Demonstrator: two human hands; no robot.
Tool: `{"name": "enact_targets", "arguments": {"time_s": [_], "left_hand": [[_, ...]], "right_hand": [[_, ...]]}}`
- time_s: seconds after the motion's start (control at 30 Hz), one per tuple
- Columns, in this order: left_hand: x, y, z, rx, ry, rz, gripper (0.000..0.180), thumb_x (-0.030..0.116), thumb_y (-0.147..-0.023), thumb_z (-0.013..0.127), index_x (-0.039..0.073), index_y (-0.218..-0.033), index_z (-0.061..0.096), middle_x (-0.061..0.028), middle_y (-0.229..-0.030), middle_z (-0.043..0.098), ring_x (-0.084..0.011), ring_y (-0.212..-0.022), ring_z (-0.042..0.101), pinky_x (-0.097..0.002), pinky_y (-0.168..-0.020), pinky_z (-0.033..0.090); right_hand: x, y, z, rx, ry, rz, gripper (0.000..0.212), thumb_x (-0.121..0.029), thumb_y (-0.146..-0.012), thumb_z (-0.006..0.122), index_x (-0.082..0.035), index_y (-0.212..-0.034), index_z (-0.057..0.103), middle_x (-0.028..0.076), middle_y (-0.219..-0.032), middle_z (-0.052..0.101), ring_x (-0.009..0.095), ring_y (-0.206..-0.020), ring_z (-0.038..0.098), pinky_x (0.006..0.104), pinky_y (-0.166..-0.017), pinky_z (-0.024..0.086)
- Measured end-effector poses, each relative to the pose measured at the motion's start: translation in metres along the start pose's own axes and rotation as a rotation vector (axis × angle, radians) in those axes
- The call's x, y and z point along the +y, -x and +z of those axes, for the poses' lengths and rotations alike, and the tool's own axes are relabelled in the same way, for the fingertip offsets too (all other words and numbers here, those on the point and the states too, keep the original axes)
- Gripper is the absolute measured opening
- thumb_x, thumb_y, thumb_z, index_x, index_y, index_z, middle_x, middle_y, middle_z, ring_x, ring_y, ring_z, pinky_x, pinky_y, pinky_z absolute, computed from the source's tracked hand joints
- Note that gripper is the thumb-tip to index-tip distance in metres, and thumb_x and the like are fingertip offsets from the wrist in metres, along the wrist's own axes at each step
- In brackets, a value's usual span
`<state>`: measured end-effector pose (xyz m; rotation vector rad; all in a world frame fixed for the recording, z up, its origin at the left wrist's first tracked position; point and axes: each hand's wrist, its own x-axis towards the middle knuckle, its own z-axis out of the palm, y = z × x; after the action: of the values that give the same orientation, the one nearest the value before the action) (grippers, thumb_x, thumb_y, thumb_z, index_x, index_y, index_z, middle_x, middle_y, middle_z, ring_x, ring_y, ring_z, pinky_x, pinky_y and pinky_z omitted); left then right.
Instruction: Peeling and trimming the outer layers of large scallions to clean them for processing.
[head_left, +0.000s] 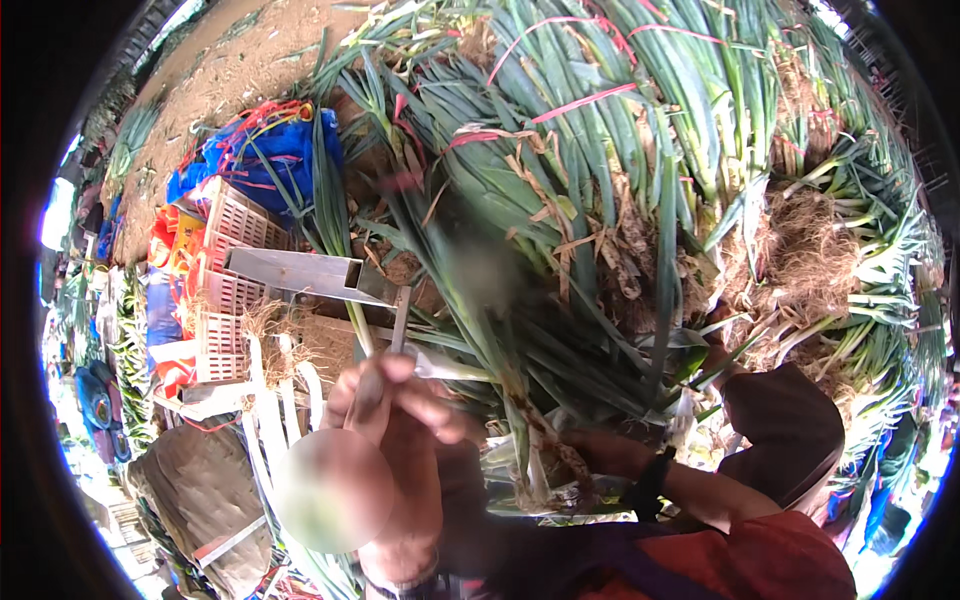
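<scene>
My left hand (pixel 395 420) is raised at the lower centre, thumb and fingers closed on the thin shank of a metal-bladed tool (pixel 295 274). Its flat grey blade points left, over the edge of a crate. My right hand (pixel 605 453) reaches in from the right, partly in shadow, with a black band at the wrist. It is closed at the lower end of a leek (pixel 517 420), whose dry, brown-stained base points down and whose green leaves run up and away. Its fingertips are partly hidden. A pale stalk (pixel 450 367) lies crosswise just beyond my left fingers.
Large leek bundles (pixel 590 120) tied with pink strips pile up at the far side. Root ends (pixel 810 240) face inward at the right. At the left stand a pink plastic crate (pixel 228 335), a blue bag (pixel 270 160) and trimmed white leeks (pixel 262 400). Brown cardboard (pixel 195 490) lies nearer.
</scene>
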<state>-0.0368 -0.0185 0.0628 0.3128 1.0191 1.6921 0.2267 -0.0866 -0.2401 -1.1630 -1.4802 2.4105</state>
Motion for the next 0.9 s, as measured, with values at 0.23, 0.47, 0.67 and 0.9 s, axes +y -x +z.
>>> {"name": "enact_targets", "arguments": {"time_s": [0.23, 0.47, 0.67, 0.9], "left_hand": [[-0.034, -0.01, -0.027, 0.09, -0.164, 0.135, 0.028, 0.019, -0.091, 0.054, 0.003, -0.113, 0.056, -0.0121, -0.107, 0.062, -0.021, -0.097, 0.06, -0.0341, -0.088, 0.045], [-0.065, -0.02, -0.032, -0.001, -0.236, 0.145, 0.048, 0.025, -0.091, 0.056, 0.002, -0.13, 0.042, -0.0173, -0.128, 0.05, -0.03, -0.117, 0.049, -0.0423, -0.098, 0.04], [-0.076, 0.0, 0.013, -0.468, -0.052, 0.042, 0.027, 0.013, -0.086, 0.064, 0.007, -0.112, 0.059, -0.0011, -0.094, 0.067, -0.0126, -0.083, 0.064, -0.0338, -0.077, 0.054], [-0.066, 0.022, 0.037, -0.733, -0.011, 0.029, 0.036, -0.005, -0.077, 0.066, 0.006, -0.11, 0.057, -0.0013, -0.107, 0.06, -0.0137, -0.1, 0.056, -0.0305, -0.094, 0.042]], "right_hand": [[-0.109, 0.047, 0.026, 0.335, -0.125, 0.044, 0.022, -0.024, -0.088, 0.059, -0.002, -0.088, 0.057, -0.003, -0.063, 0.05, 0.004, -0.051, 0.045, 0.0209, -0.044, 0.035], [-0.16, 0.117, 0.037, 0.276, -0.178, -0.249, 0.024, -0.026, -0.088, 0.063, -0.003, -0.091, 0.058, -0.001, -0.065, 0.052, 0.004, -0.049, 0.045, 0.0201, -0.04, 0.034], [-0.168, 0.148, 0.05, -0.099, -0.524, -0.364, 0.032, -0.028, -0.087, 0.063, 0.0, -0.101, 0.056, 0.0, -0.064, 0.049, 0.004, -0.048, 0.042, 0.0191, -0.04, 0.032], [-0.19, 0.16, 0.062, -0.159, -0.665, -0.37, 0.033, -0.029, -0.089, 0.061, -0.001, -0.105, 0.054, -0.001, -0.064, 0.046, 0.004, -0.043, 0.037, 0.0185, -0.038, 0.029]]}}
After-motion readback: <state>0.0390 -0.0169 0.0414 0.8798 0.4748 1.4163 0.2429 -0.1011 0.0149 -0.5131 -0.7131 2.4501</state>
